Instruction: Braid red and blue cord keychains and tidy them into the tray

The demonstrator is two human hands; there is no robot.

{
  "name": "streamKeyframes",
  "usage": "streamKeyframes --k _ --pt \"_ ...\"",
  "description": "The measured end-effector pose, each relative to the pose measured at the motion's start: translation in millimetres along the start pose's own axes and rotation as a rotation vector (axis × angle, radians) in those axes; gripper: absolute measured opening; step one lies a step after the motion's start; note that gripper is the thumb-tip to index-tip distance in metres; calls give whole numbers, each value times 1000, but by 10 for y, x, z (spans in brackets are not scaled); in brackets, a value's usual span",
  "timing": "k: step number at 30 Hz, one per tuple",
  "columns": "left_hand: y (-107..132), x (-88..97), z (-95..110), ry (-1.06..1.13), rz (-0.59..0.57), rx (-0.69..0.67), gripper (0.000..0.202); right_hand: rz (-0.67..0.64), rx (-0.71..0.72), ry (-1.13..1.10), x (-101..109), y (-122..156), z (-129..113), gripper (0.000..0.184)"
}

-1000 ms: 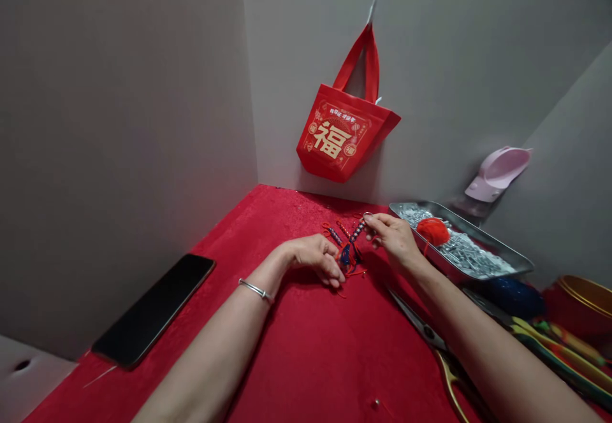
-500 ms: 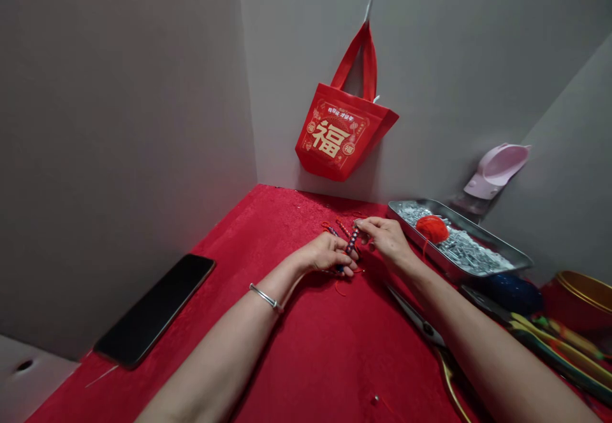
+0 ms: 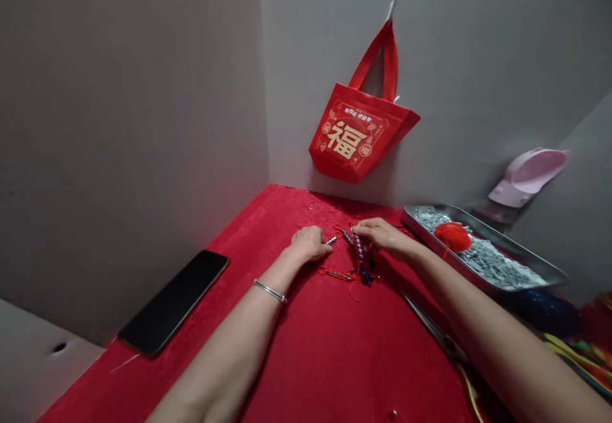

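My left hand point(image 3: 310, 243) is closed on the end of a short red-and-silver beaded cord point(image 3: 331, 240), of which a little shows past the fingertips. To its right, my right hand point(image 3: 380, 233) pinches the upper end of a dark beaded cord point(image 3: 359, 249), which hangs down or lies along the cloth; I cannot tell which. Between the hands lies another dark beaded cord point(image 3: 347, 237). Just below, a thin red cord with silver bits point(image 3: 339, 274) rests on the cloth beside a dark blue tuft of thread point(image 3: 366, 276). My fingers hide the gripped ends.
Scissors point(image 3: 440, 334) lie beneath my right forearm. A metal tray point(image 3: 521, 254) of small silver pieces, with a red yarn ball point(image 3: 452, 237), stands right. A black phone point(image 3: 174, 302) lies left on the red cloth point(image 3: 310, 353). A red bag point(image 3: 363, 133) hangs on the wall.
My left hand has moved left, away from the right hand, and now grips a different cord end. Cords it covered now show on the cloth. The view has swung slightly left.
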State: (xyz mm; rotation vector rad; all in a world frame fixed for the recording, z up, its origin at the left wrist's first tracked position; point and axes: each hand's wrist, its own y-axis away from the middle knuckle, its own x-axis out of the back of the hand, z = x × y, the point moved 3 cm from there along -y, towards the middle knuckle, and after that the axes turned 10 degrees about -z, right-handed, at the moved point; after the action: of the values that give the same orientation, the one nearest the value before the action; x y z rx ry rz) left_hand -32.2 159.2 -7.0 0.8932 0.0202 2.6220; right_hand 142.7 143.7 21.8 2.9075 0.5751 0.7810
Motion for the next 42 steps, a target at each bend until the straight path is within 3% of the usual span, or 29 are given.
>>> streamKeyframes --k 3,7,12,17,20,24,28,33,35,38,42 --pt "-25 -61 -41 2 12 9 20 46 -5 57 -48 -231 64 28" --pt "-66 32 -113 48 2 -3 20 146 -9 100 -66 -363 175 21" --pt "-73 304 -125 154 54 -56 16 158 -22 56 -124 -183 202 31" --pt "4 547 82 300 260 -107 11 185 0 53 -30 43 123 32" --pt "40 439 189 413 253 -108 10 250 6 100 98 136 166 31" --pt "34 117 111 533 107 22 21 245 31 207 82 249 282 24" --pt "50 -41 -65 660 41 137 24 144 131 313 -200 378 227 13" --pt "128 -9 -153 816 5 143 7 0 235 692 -635 489 -42 11" --pt "147 1 -173 848 -37 134 6 5 227 708 -706 497 -108 10" --pt "134 -30 -202 851 -112 140 9 50 205 601 -611 462 -145 13" --pt "80 -156 -190 787 -174 194 7 225 107 410 -171 307 -96 30"
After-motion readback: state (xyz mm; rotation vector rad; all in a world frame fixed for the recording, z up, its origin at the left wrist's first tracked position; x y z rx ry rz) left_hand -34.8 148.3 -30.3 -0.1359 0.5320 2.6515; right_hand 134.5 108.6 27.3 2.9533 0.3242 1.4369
